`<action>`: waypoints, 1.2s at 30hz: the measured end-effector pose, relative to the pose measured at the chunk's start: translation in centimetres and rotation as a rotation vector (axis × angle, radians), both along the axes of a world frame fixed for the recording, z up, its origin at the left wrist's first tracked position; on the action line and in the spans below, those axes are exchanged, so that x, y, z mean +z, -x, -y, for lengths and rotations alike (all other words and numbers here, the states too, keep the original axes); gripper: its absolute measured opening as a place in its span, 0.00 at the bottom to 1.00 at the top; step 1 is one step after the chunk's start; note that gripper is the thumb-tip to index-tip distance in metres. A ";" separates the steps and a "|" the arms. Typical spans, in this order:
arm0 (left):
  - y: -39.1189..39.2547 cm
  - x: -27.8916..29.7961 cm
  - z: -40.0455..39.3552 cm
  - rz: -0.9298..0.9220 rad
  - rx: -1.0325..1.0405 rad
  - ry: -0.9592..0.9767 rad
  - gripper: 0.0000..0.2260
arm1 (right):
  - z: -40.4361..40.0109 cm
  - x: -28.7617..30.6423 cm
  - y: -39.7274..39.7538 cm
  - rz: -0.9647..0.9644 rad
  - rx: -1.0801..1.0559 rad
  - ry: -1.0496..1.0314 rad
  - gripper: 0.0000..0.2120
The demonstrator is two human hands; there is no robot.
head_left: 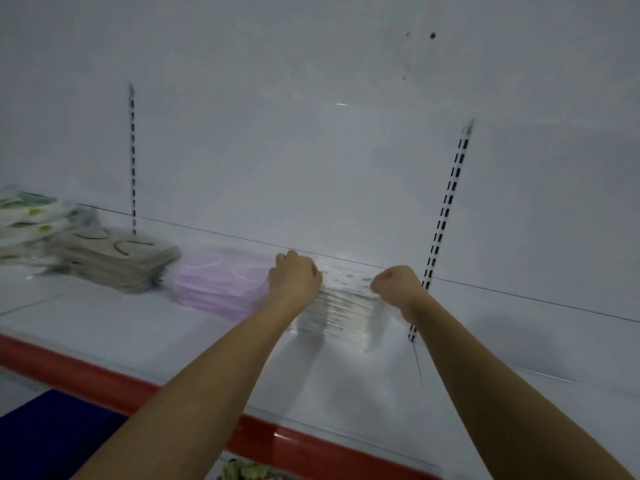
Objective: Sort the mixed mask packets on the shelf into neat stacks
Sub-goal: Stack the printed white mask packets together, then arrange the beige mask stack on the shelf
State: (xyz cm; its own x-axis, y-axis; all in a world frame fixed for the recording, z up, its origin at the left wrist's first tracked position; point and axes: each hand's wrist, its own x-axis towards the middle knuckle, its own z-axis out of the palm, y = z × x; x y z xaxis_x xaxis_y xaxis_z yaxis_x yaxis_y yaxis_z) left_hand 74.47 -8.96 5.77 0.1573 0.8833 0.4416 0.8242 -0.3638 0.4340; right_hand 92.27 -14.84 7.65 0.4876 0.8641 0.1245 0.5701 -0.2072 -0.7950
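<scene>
Plastic-wrapped packets sit in four groups along the white shelf (104, 323). Far left: green-and-white printed packets (24, 220), cut off by the frame edge, count unknown. Next: beige stack (117, 261), fanned and skewed, touching the lilac stack (218, 285) on its right.

Left hand (294, 275): fingers curled over the left end of the white stack (341, 310), gripping it. Right hand (398, 284): curled the same way on the right end. Stack sits near the back wall, just beside the slotted upright (440, 230).

Risks, as I judge them:
- Wrappers look slick; squeezing from both ends could bow the stack and shoot middle packets out.
- My left wrist is touching or nearly touching the lilac stack; a sideways nudge would drag it into the beige one.
- Clear flaps at the front right corner may catch on the upright.

Unclear: fingertips hidden behind the stack; print on white packets blurred; stack's rear edge not visible. Greenish object (249, 472) below the red shelf edge (86, 372), unidentifiable.
</scene>
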 end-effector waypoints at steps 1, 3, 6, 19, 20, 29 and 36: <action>-0.1 -0.6 -0.1 -0.068 0.028 -0.031 0.13 | -0.5 -0.5 -0.1 0.069 0.004 0.039 0.07; -0.1 -1.4 -0.3 -0.117 0.040 -0.128 0.13 | -0.7 -1.1 0.2 0.247 0.037 0.126 0.09; 0.2 -1.5 -0.5 -0.101 -0.011 -0.183 0.13 | 0.4 -1.3 0.6 0.377 -0.013 0.028 0.15; 8.8 5.2 6.8 -0.155 0.095 -0.092 0.13 | 2.5 3.2 11.5 0.317 0.406 -0.317 0.11; 10.4 5.3 6.9 -0.158 0.116 -0.072 0.14 | 2.3 3.0 13.2 0.354 0.433 -0.291 0.11; 28.1 3.2 7.1 -0.106 0.317 0.024 0.15 | -0.2 2.0 29.8 0.531 0.631 -0.224 0.18; 45.7 0.0 6.2 -0.053 0.397 0.028 0.16 | -2.9 -0.9 46.9 0.413 0.726 -0.360 0.20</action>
